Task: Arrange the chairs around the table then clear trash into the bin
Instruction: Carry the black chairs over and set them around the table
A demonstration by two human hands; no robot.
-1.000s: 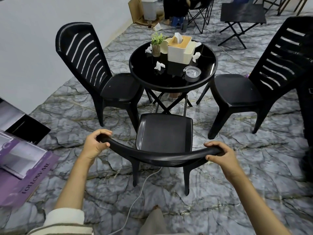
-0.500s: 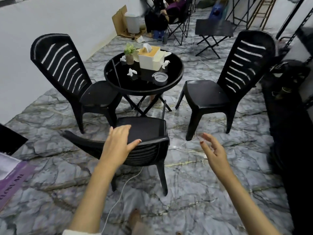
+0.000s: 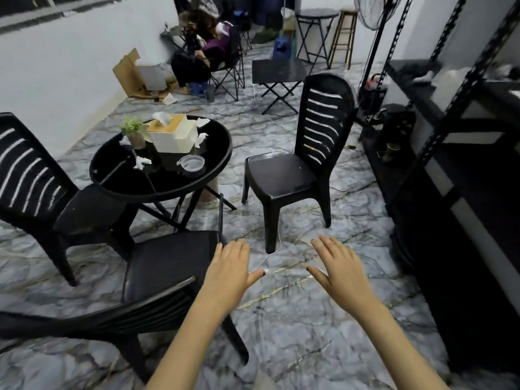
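Observation:
A round black table (image 3: 118, 184) stands left of centre with three black plastic chairs around it. The nearest chair (image 3: 168, 263) is at the bottom left, its back towards me. Another chair (image 3: 36, 187) stands at the far left and a third chair (image 3: 284, 175) to the table's right. On the table lie crumpled tissues (image 3: 142, 162), a clear plastic lid (image 3: 192, 163), a cream tissue box (image 3: 174, 135) and a small potted plant (image 3: 133, 133). My left hand (image 3: 229, 273) and my right hand (image 3: 339, 270) hover open over the floor, holding nothing.
A black metal shelf rack (image 3: 450, 142) lines the right side. A white cable (image 3: 264, 263) runs across the marble floor. Farther back stand a square black folding table (image 3: 277, 71), a stool (image 3: 344, 35), a fan, cardboard (image 3: 129, 70) and a seated person (image 3: 202, 49).
Both hands let go of the nearest chair's back and now hover open. My view has swung right, so the table and chairs sit further left and the third chair is nearer centre.

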